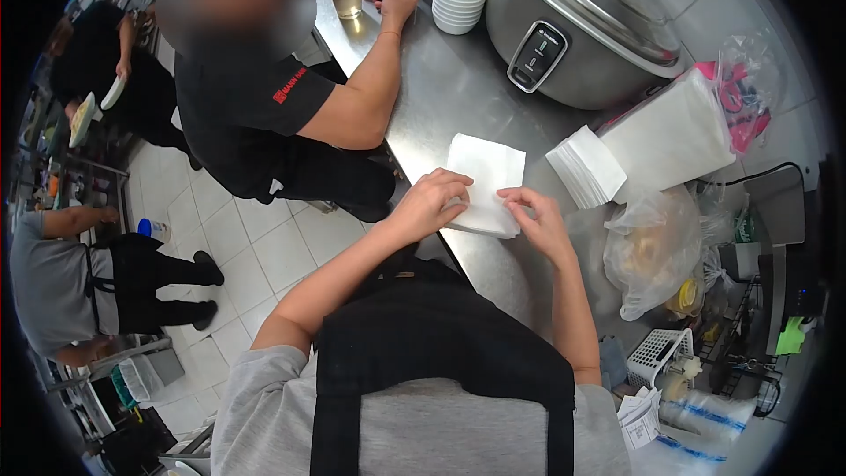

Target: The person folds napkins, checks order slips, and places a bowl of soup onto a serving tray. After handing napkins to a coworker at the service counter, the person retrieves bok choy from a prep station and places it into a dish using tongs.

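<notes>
Napkins (pixel 488 167) are lying on the counter (pixel 441 79), near its left edge. The left hand (pixel 432 199) and right hand (pixel 536 220) are flanking them, fingers curled — pinching cannot be confirmed. Uneven pressing is risking a leftward spill.

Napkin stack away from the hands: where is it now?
In the head view, the napkin stack sits right of centre on the counter, past the right hand and beside the white pack.
</notes>
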The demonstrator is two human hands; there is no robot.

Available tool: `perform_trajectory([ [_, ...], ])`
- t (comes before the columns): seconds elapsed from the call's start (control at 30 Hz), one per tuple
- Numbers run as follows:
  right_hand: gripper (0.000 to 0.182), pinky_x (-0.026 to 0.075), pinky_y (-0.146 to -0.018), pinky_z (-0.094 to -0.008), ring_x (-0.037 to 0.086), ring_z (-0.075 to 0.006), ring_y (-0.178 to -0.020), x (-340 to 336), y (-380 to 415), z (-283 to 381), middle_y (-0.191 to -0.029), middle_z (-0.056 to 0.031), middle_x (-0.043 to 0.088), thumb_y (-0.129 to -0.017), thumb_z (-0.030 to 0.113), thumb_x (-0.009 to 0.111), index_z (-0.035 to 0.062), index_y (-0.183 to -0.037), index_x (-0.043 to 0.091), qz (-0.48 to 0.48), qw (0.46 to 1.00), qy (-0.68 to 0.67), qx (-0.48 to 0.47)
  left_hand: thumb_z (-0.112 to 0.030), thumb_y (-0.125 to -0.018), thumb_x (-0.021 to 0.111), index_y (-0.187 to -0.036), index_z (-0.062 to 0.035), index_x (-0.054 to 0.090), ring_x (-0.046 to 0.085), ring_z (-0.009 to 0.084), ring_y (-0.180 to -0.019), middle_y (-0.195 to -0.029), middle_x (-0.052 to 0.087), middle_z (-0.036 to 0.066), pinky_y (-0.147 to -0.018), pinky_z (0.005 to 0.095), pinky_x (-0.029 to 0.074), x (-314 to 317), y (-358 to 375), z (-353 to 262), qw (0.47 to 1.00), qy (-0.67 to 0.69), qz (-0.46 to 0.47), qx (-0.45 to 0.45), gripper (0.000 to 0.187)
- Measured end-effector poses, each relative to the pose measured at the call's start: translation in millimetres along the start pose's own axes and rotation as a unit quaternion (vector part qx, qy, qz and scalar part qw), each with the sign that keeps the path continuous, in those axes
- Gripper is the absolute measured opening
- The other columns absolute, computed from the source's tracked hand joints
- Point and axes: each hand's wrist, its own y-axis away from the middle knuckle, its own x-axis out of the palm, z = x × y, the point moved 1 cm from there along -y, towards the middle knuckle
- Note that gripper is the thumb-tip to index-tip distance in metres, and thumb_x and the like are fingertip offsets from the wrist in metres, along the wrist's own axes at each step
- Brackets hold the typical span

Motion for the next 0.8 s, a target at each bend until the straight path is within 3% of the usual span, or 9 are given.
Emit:
perform_trajectory([
  [0.17,0.029,0.042,-0.091,-0.0349,0.055,-0.0276,-0.108,-14,23,-19,-0.11,-0.0128,0.061,-0.075,-0.004,0.047,0.0015,-0.102,0.058,-0.125,0.991,-0.02,-0.034,-0.007,-0.076,0.063,-0.085,-0.001,0.061,0.057,0.0258,-0.095,-0.104,0.064,0.008,-0.082,0.0362,0.046,2,-9,8,0.992,0.079,-0.046,-0.091,0.012],
  [0.27,0.039,0.034,-0.102,-0.036,0.047,-0.0284,-0.12,-1,32,-18,-0.117,-0.011,0.058,-0.071,-0.009,0.048,0.0016,-0.107,0.057,-0.147,0.973,0.15,-0.097,-0.009,-0.077,0.06,-0.093,-0.0007,0.062,0.057,0.0285,-0.095,-0.098,0.064,0.011,-0.084,0.0365,0.045,-1,-13,10,0.99,0.099,-0.038,-0.095,0.018],
  [0.4,0.044,0.029,-0.105,-0.042,0.042,-0.0311,-0.124,22,24,-15,-0.117,-0.0102,0.058,-0.065,-0.01,0.049,0.002,-0.106,0.059,-0.155,0.965,0.165,-0.134,-0.013,-0.075,0.064,-0.095,-0.0015,0.061,0.056,0.0285,-0.099,-0.103,0.063,0.011,-0.085,0.0362,0.044,-6,-11,14,0.987,0.111,-0.02,-0.111,0.023],
  [0.5,0.04,0.029,-0.105,-0.0438,0.045,-0.0298,-0.122,30,19,-29,-0.119,-0.0099,0.057,-0.066,-0.01,0.05,0.0029,-0.103,0.062,-0.148,0.956,0.186,-0.17,-0.029,-0.065,0.075,-0.115,-0.0051,0.054,0.05,0.0288,-0.112,-0.122,0.054,0.01,-0.094,0.0375,0.04,-16,-3,11,0.984,0.158,0.069,-0.038,0.06],
  [0.6,0.034,0.031,-0.104,-0.045,0.046,-0.0269,-0.121,30,19,-32,-0.113,-0.0084,0.061,-0.068,-0.007,0.054,0.0062,-0.097,0.065,-0.16,0.973,0.093,-0.139,-0.027,-0.062,0.077,-0.123,-0.0065,0.05,0.05,0.028,-0.113,-0.125,0.051,0.011,-0.097,0.0376,0.038,-20,6,9,0.993,0.081,0.081,0.011,0.07],
  [0.67,0.026,0.041,-0.093,-0.0402,0.055,-0.0263,-0.11,31,22,-27,-0.103,-0.0069,0.065,-0.071,-0.002,0.059,0.006,-0.095,0.066,-0.133,0.985,0.012,-0.111,-0.022,-0.065,0.076,-0.121,-0.0077,0.053,0.052,0.0263,-0.108,-0.119,0.056,0.01,-0.093,0.037,0.041,-18,7,5,0.997,0.053,0.058,0.025,0.063],
  [0.7,0.026,0.041,-0.093,-0.0402,0.055,-0.0263,-0.11,33,25,-22,-0.103,-0.0069,0.065,-0.071,-0.002,0.059,0.006,-0.095,0.066,-0.133,0.985,0.007,-0.106,-0.019,-0.066,0.074,-0.116,-0.008,0.057,0.052,0.0254,-0.106,-0.117,0.058,0.008,-0.093,0.0373,0.041,-14,9,6,0.997,0.06,0.055,-0.002,0.054],
  [0.77,0.02,0.047,-0.075,-0.0326,0.061,-0.0227,-0.091,33,27,-15,-0.093,-0.0087,0.066,-0.074,0.002,0.062,0.0033,-0.093,0.065,-0.159,0.983,0.013,-0.089,-0.01,-0.072,0.067,-0.102,-0.0086,0.066,0.055,0.0235,-0.097,-0.1,0.065,0.004,-0.086,0.0369,0.043,-3,11,7,0.998,0.053,0.033,-0.008,0.03],
  [0.8,0.02,0.047,-0.075,-0.0326,0.061,-0.0227,-0.091,34,28,-21,-0.093,-0.0087,0.066,-0.074,0.002,0.062,0.0033,-0.093,0.065,-0.162,0.983,0.013,-0.084,-0.01,-0.072,0.067,-0.102,-0.0086,0.066,0.055,0.0235,-0.097,-0.1,0.065,0.004,-0.086,0.0369,0.043,2,13,9,0.998,0.057,0.038,-0.007,0.03],
])
